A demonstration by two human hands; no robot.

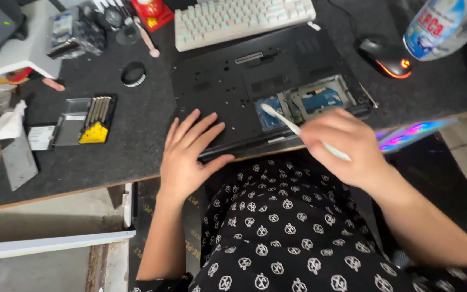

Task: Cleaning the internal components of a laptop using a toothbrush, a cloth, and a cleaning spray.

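A black laptop [233, 81] lies upside down on the dark desk mat, with an opened bay at its right showing a blue drive [322, 99]. My left hand [190, 154] rests flat on the laptop's near left corner, fingers spread, holding nothing. My right hand [347, 143] grips a white toothbrush [285, 120] whose head lies over the opened bay. The brush handle passes through my fingers and sticks out toward me.
A white keyboard [241, 19] sits behind the laptop. A black mouse [387, 54] with orange light and a plastic bottle [439, 24] stand at the right. A screwdriver bit set [90, 119], a black ring [133, 74] and a tissue [7, 123] lie left.
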